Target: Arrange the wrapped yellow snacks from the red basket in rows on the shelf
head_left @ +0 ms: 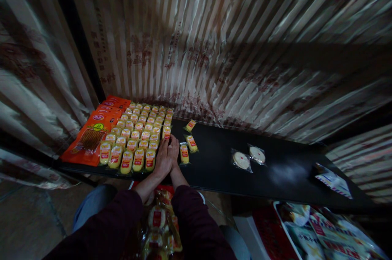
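Note:
Rows of small yellow cakes [139, 160] in clear wrappers with red and white labels cover the left part of a black shelf [211, 170]. At the right edge of these rows, my left hand [164, 158] and my right hand [174, 151] press close together. Their bunched, closed fingers are on the near end of one wrapped cake [166, 132] in the outermost column. The hands hide whatever lies beneath them. Just right of my right hand lie three loose wrapped cakes, the nearest loose cake [184, 153] almost beside it.
Orange snack packets [88, 137] lie at the shelf's left end. Two round white wrapped pastries [241, 160] and a striped packet [333, 180] are farther right. Below are an open box of bags [321, 231] and more packaged cakes [157, 219] between my knees. A pleated curtain [196, 47] hangs behind.

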Motion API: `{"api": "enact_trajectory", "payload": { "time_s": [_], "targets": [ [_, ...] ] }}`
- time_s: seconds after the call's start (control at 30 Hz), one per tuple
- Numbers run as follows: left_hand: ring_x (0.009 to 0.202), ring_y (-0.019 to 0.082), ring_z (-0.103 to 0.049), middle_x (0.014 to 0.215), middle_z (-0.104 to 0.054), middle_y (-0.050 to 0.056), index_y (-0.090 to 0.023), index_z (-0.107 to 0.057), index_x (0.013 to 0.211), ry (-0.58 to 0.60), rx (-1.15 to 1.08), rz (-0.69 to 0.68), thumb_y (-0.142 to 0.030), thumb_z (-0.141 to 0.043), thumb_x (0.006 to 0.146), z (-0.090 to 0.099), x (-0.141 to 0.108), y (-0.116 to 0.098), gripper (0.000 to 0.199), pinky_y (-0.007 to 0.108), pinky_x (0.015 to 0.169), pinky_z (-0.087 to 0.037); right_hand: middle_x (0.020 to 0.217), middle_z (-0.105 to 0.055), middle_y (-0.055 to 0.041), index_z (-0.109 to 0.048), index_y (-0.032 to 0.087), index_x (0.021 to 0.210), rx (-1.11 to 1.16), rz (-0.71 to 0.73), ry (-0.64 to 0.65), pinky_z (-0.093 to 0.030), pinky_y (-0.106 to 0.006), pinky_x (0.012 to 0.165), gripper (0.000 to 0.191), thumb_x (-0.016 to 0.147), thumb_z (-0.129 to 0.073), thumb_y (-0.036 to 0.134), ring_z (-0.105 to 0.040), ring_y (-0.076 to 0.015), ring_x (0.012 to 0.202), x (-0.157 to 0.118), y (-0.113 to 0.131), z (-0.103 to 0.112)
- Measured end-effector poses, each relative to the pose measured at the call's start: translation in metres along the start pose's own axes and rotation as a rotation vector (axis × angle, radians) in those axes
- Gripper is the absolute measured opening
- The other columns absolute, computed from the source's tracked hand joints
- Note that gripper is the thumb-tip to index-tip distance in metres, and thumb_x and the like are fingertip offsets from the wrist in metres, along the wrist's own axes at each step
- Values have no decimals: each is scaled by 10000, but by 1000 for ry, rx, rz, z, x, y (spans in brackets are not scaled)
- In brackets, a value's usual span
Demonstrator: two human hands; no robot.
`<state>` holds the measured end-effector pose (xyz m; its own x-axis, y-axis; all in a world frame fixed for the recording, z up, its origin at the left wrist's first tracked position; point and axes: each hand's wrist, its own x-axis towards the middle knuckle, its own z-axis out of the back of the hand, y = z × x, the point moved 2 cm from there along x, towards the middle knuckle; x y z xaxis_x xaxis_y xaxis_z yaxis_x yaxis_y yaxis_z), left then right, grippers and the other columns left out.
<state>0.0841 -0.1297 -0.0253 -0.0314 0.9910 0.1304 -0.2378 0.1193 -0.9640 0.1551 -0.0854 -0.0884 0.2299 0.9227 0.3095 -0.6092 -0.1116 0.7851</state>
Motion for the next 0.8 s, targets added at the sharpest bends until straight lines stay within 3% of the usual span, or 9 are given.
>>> {"api": "enact_trajectory", "payload": {
  "time_s": [0.33, 0.8],
  "targets": [
    [1268, 206, -434, 1264, -567, 124, -148, -574, 1177, -11, -20, -31, -239, -378, 834, 0, 5, -1, 405, 396, 1076, -314, 1177, -586, -116, -538, 152, 1196, -11, -38, 3, -373, -375, 964, 420, 814, -363, 172, -502, -213, 1123, 1, 0, -5],
    [1314, 229, -363, 1288, -547, 103, -174, -530, 1243, -5, 45, 31, -273, -383, 843, -5, 6, 26, 437, 425, 1134, -197, 1185, -588, -114, -517, 153, 1227, -26, -12, -11, -365, -379, 982, 462, 791, -367, 135, -506, -210, 1105, 2, 1, -5]
  ]
}}
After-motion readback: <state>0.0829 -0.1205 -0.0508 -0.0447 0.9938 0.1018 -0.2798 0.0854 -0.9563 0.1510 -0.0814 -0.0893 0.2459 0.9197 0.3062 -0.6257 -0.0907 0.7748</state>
